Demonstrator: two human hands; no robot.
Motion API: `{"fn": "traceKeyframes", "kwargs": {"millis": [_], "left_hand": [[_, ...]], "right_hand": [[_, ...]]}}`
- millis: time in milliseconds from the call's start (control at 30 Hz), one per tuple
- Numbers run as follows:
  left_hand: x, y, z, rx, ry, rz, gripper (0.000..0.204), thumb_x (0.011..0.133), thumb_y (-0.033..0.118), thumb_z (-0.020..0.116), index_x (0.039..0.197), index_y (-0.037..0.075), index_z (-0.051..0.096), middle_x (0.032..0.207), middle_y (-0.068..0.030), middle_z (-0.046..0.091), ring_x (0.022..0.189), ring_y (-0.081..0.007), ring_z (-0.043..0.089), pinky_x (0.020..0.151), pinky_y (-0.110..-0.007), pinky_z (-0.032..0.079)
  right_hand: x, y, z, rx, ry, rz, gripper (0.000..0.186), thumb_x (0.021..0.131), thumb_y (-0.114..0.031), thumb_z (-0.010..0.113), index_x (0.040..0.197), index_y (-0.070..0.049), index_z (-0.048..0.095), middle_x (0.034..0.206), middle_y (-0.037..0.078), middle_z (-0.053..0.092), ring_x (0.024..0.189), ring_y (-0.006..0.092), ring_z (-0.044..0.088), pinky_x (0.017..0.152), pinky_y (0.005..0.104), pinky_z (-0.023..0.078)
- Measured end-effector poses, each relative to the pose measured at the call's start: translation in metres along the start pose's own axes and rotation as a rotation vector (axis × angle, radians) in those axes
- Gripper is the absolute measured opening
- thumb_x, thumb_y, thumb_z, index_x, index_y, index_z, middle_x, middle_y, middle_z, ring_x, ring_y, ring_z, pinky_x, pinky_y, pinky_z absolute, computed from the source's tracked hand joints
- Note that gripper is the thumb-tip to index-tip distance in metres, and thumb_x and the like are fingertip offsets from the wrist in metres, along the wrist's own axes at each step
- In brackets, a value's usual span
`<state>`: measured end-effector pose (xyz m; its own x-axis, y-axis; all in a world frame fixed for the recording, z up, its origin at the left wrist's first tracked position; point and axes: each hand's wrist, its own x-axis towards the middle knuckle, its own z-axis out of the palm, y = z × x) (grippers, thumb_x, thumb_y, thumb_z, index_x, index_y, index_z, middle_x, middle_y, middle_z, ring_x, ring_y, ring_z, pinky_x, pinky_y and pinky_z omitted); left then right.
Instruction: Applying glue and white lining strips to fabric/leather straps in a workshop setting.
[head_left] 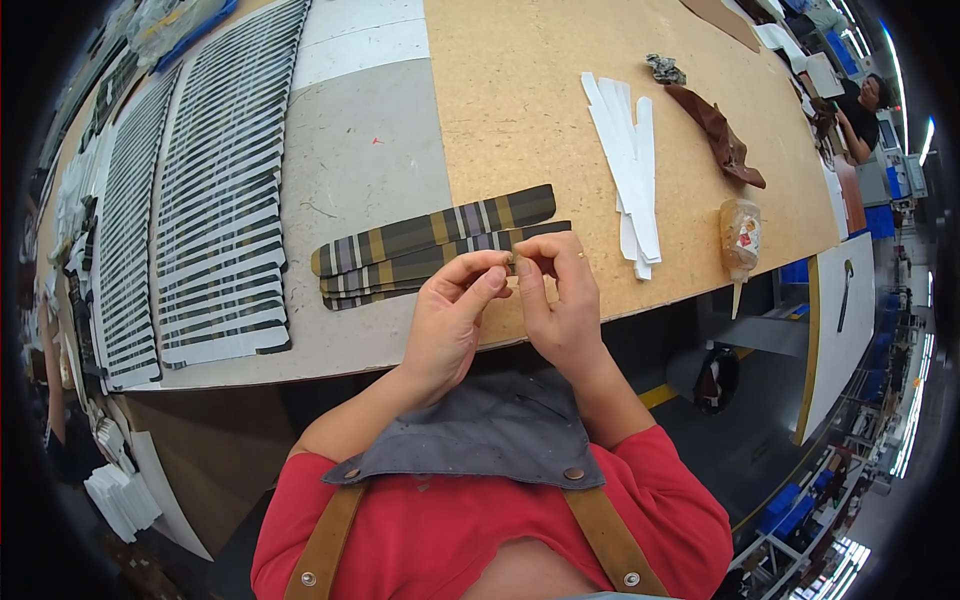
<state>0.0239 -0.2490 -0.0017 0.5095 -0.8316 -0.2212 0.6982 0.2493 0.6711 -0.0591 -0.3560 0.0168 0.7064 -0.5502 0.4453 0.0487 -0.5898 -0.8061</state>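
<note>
A broad worktable with tan board and grey sections (520,110) fills most of the view, its near edge running just in front of the person's apron. Over its left part stretch two long rows of overlapping strips in dark plaid and white (228,180), well apart from the hands. Near the middle, a few dark olive plaid fabric strips with rounded ends (430,228) lie overlapping just beyond the fingers, the hands partly hiding the right end of the lower ones. Farther right lie fanned flat white strips (628,165), then a long twisted piece of brown material (716,135), then a clear bottle of amber contents (740,232), its thin nozzle jutting past the table edge. Both forearms angle inward over the edge. The left hand (447,318), palm turned inward and fingers curled, and the right hand (563,305), back uppermost, meet thumb-and-forefinger, pinching between them a tiny brownish-olive piece (514,262), too small to identify, in front of the plaid strips.
</note>
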Motion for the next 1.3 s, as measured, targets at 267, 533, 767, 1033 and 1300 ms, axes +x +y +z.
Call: {"fn": "traceKeyframes", "kwargs": {"millis": [267, 533, 767, 1033, 1300], "left_hand": [[0.002, 0.000, 0.001, 0.216, 0.030, 0.290, 0.014, 0.088, 0.000, 0.059, 0.101, 0.001, 0.064, 0.100, -0.0052, 0.058, 0.088, -0.0096, 0.057, 0.079, -0.023, 0.047], [-0.002, 0.008, -0.003, 0.882, 0.044, 0.676, 0.020, 0.084, -0.006, 0.061, 0.101, 0.002, 0.066, 0.100, -0.0064, 0.057, 0.086, -0.0114, 0.056, 0.074, -0.023, 0.046], [-0.009, 0.009, 0.008, 0.666, 0.005, 0.486, 0.024, 0.088, -0.003, 0.054, 0.111, 0.001, 0.063, 0.104, -0.0064, 0.057, 0.096, -0.0132, 0.055, 0.081, -0.024, 0.044], [-0.015, 0.024, 0.012, -0.184, -0.097, -0.108, 0.035, 0.094, 0.010, 0.047, 0.129, 0.003, 0.050, 0.122, -0.0054, 0.055, 0.110, -0.0131, 0.051, 0.098, -0.031, 0.037], [-0.010, 0.021, 0.003, -0.231, -0.064, -0.069, 0.033, 0.093, 0.010, 0.051, 0.125, 0.003, 0.053, 0.119, -0.0064, 0.058, 0.106, -0.0136, 0.052, 0.095, -0.030, 0.038]], "right_hand": [[0.003, -0.016, 0.001, -0.017, 0.002, 0.029, 0.008, 0.083, 0.004, 0.060, 0.091, 0.002, 0.059, 0.084, 0.010, 0.056, 0.065, 0.0159, 0.056, 0.056, 0.0256, 0.047], [0.007, -0.019, 0.004, -0.157, -0.040, -0.010, 0.008, 0.079, 0.003, 0.062, 0.082, -0.001, 0.056, 0.072, 0.009, 0.053, 0.053, 0.0166, 0.053, 0.045, 0.0269, 0.044], [0.009, -0.003, 0.014, -0.132, 0.084, -0.118, 0.016, 0.067, 0.006, 0.060, 0.073, -0.004, 0.048, 0.064, 0.006, 0.048, 0.046, 0.0149, 0.047, 0.040, 0.0264, 0.039], [0.009, 0.008, 0.023, -0.139, 0.247, -0.243, 0.017, 0.065, 0.006, 0.060, 0.074, -0.005, 0.050, 0.063, 0.004, 0.047, 0.047, 0.0141, 0.048, 0.041, 0.0251, 0.040], [0.008, -0.001, 0.012, 0.086, 0.030, -0.060, 0.009, 0.075, 0.006, 0.052, 0.073, -0.002, 0.047, 0.065, 0.006, 0.051, 0.048, 0.0133, 0.051, 0.044, 0.0267, 0.043]]}}
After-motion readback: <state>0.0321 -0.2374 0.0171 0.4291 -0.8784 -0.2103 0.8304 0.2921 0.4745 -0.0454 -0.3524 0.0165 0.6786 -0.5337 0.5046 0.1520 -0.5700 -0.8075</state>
